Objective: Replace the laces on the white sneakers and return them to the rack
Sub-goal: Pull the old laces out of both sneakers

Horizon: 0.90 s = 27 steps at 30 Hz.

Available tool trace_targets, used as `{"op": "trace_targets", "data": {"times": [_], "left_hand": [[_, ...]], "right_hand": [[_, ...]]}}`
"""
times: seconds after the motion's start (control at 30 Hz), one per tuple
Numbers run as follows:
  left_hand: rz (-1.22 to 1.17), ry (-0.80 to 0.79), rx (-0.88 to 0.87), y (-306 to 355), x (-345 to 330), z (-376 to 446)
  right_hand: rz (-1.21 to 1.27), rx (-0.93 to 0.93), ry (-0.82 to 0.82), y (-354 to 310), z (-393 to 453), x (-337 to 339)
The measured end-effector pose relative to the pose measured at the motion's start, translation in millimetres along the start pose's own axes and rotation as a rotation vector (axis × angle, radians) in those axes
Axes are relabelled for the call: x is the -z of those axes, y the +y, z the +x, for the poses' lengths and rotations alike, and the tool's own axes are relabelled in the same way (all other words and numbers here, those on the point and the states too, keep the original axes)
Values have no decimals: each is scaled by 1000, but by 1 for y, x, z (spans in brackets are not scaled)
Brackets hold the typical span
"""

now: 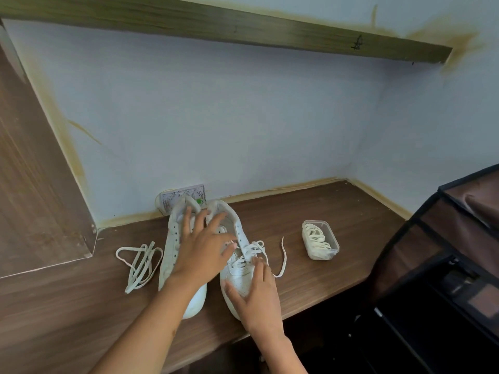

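On the wooden counter (310,220), leftmost: a loose lace (139,263) lying in a tangle, free of any shoe, probably one already pulled out. Just right of it, the left sneaker (172,252), eyelets bare, no lace in it. Left hand (201,252) hovers over both shoes with fingers spread and fairly straight, gripping nothing. Right sneaker (237,265) is laced only partway, one end trailing off to its right. Right hand (256,295) lies flat on its toe, fingers relaxed, steadying it. Further right, a small plastic tub (321,240) with coiled laces. Far right, the dark rack (445,252). Judgement: roughly midway; whether this lace is going in or out is unclear, and shelving remains.
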<state>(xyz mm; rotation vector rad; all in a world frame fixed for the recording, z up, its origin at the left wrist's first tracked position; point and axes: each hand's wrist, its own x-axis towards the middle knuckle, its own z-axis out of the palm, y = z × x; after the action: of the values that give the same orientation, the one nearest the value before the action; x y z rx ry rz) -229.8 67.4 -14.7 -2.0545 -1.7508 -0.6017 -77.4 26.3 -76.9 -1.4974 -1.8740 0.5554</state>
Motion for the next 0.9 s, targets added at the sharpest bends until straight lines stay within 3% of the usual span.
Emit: {"op": "trace_targets", "data": {"times": [0.27,0.37,0.53,0.67,0.77,0.9], "left_hand": [[237,-127,74,23,3,5],[211,-63,96,18,1,4],[-5,233,523,-16,13,8],[-43,241,675,-27,7,-2],[-33,199,603,-27,2,-5],[-90,64,217,-15,-3,-3]], "right_hand": [[3,-9,0,0,-1,-2],[0,-4,-9,1,-1,0],[-8,29,9,2,0,0],[-9,37,11,0,1,-2],[-3,35,4,-1,1,-2],[-7,25,-4,-2,1,-2]]}}
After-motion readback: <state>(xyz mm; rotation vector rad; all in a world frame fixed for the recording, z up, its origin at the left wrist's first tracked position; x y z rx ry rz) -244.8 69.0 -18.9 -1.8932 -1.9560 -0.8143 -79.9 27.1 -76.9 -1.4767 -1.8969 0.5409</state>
